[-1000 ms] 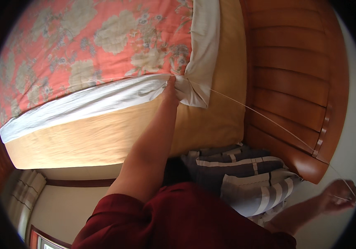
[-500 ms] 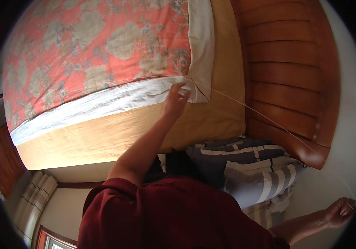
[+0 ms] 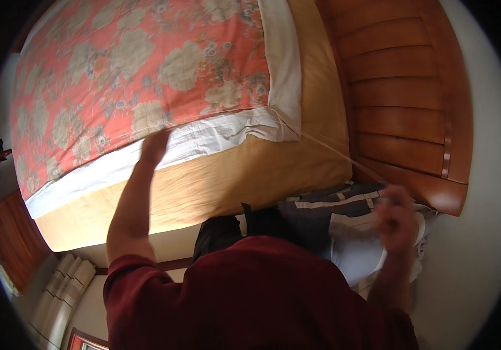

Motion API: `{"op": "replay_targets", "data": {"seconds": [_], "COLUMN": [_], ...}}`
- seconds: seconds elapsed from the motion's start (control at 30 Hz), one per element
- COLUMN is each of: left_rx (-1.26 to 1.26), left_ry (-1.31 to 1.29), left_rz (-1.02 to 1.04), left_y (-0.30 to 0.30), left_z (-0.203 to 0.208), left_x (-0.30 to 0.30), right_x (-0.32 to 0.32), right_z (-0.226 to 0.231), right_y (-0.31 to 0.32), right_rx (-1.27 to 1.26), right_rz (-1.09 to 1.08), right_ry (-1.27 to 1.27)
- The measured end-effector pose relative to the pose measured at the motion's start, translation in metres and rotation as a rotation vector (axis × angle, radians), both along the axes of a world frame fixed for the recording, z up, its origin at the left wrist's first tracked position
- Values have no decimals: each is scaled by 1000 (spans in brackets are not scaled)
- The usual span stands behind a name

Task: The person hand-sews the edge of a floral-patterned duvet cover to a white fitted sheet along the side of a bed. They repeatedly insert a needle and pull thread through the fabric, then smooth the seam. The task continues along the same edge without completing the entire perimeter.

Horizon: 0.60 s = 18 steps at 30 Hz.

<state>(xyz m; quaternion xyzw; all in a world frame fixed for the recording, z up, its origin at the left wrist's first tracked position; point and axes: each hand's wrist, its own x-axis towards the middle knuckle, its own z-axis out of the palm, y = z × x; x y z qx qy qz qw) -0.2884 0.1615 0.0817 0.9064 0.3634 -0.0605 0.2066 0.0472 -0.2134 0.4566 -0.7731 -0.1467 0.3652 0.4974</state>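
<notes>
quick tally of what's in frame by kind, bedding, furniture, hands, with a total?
Bedding: 4, namely the coral floral quilt, white sheet border, tan mattress cover and striped grey and navy pillows
Furniture: 1, the slatted wooden headboard
Thread: 1, a thin pale thread
Hands: 2, the left hand and the right hand
Total: 8

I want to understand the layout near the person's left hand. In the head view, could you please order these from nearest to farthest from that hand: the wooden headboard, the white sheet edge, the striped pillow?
From the left hand:
1. White sheet edge: right at the hand, along the bed's side.
2. Striped pillow: lower right, beside the bed.
3. Wooden headboard: far right.
</notes>
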Motion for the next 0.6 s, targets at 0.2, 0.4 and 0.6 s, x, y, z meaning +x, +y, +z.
{"op": "replay_targets", "data": {"seconds": [0.2, 0.4, 0.6], "left_rx": [153, -35, -966], "left_ry": [263, 933, 153], "left_rz": [232, 783, 1562], "left_y": [18, -27, -90], "left_z": [51, 127, 172], "left_x": [-237, -518, -447], "right_x": [-72, -121, -119], "right_z": [-98, -115, -210], "right_y": [62, 118, 63], "right_rx": [7, -32, -73], "right_rz": [465, 855, 963], "right_ry": [496, 1029, 177]}}
